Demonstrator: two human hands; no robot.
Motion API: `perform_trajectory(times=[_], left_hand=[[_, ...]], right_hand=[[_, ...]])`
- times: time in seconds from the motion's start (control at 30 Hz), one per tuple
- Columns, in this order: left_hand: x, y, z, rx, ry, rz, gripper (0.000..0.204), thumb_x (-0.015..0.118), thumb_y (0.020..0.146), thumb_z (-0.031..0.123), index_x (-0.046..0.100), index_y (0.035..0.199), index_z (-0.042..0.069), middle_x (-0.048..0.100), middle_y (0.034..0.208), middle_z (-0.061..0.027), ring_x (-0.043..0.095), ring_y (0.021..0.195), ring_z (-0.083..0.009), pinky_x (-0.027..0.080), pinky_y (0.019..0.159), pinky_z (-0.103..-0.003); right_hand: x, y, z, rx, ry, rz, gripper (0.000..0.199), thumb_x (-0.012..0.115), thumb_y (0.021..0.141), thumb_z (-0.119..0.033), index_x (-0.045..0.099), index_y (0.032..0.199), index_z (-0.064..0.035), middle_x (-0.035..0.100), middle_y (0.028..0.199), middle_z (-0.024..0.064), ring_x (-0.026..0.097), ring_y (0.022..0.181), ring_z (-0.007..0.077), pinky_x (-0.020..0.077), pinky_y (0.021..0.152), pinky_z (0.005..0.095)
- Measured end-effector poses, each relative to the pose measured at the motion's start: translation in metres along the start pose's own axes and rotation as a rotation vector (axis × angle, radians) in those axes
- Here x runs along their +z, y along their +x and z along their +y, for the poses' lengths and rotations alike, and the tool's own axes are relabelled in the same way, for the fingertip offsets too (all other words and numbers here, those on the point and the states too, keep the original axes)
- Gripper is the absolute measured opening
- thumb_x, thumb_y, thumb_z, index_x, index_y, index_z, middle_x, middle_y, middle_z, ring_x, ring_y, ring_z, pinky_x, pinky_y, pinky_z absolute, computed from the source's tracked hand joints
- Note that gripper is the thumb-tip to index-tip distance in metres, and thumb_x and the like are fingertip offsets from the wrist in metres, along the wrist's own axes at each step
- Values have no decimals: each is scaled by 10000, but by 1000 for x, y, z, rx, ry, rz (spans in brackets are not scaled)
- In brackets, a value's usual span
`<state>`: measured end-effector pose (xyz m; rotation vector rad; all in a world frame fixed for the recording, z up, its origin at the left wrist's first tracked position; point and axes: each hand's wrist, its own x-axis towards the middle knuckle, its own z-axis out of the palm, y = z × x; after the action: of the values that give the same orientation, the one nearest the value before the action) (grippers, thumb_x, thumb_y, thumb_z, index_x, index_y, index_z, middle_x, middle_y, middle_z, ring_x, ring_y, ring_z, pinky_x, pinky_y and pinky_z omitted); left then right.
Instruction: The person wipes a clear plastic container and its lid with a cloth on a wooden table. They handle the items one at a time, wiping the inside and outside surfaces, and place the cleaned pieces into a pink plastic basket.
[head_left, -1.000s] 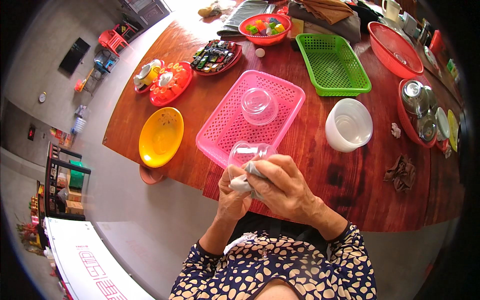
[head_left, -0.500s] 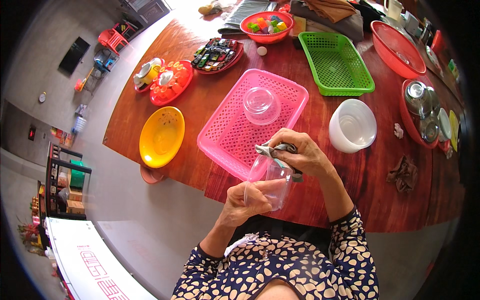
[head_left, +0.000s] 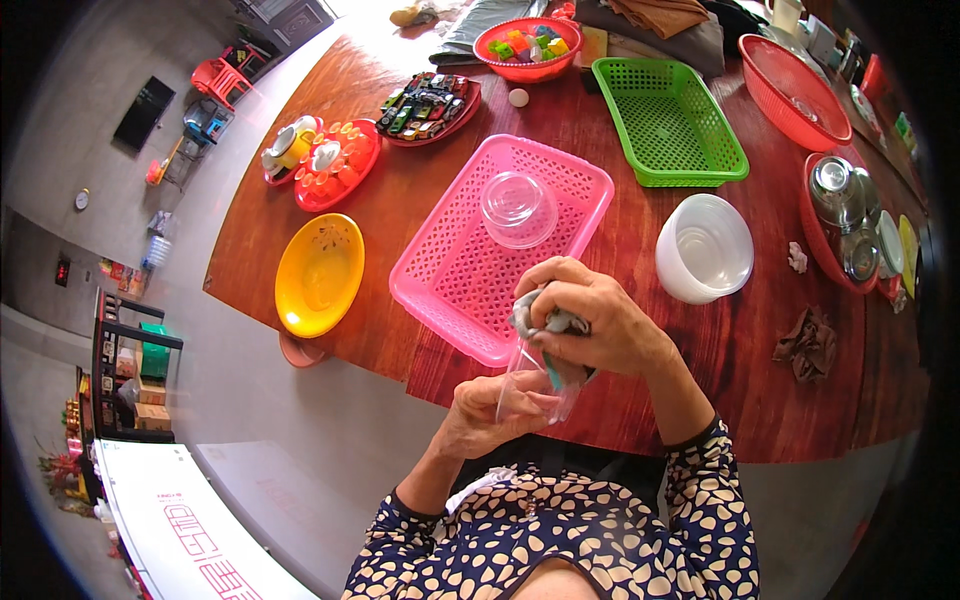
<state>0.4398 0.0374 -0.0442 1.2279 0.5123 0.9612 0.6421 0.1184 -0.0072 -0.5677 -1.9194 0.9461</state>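
My left hand (head_left: 487,412) is closed on a clear plastic container (head_left: 515,393), held tilted over the table's near edge. Bunched in the fingers of my right hand (head_left: 600,318) is a grey patterned cloth (head_left: 545,316), pressed against the container's rim and side. Part of the container is hidden behind that hand. Just beyond my hands lies a pink perforated basket (head_left: 440,260) with another clear round container (head_left: 519,210) in it. A translucent white tub (head_left: 704,250) stands to the right of my right hand.
A yellow oval dish (head_left: 320,275) sits left of the pink basket. Farther off are a green basket (head_left: 690,175), a red tray of toy cars (head_left: 462,120) and a red bowl of colourful blocks (head_left: 528,70). A crumpled brown wrapper (head_left: 806,346) lies at right.
My right hand and the cloth have shifted down over the container, covering more of it. The container has turned in my left hand. The view has shifted slightly.
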Motion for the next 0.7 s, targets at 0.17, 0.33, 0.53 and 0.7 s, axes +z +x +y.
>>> perform_trajectory(times=[0.17,0.33,0.53,0.7], left_hand=[[4,5,6,11,-23,-56,95,690,798,-70,681,859,3,567,1255,-252,600,1120,-264,514,924,-377],[0,4,1,19,-5,-116,319,746,755,-33,613,1044,-2,552,1277,-235,597,1112,-256,509,931,-373],[6,20,28,-378,-56,80,484,783,766,54,546,1187,22,585,1141,-75,587,1055,-181,502,924,-345],[-1,8,10,-199,-32,72,433,729,807,7,554,1203,4,628,1088,-47,581,1053,-138,492,933,-319]], right_hand=[[-2,-9,39,354,478,-115,161,690,805,-114,596,890,-16,628,885,57,576,805,109,484,701,271],[-4,-6,36,230,419,-95,142,695,800,-92,586,865,-30,594,815,12,536,737,75,467,648,261],[3,4,-2,4,-68,-130,189,697,730,-56,580,877,-34,566,832,91,600,804,279,498,715,371],[17,-2,-28,-149,-288,-1,326,718,694,-83,576,981,-17,516,1081,155,532,1026,337,455,895,430]])
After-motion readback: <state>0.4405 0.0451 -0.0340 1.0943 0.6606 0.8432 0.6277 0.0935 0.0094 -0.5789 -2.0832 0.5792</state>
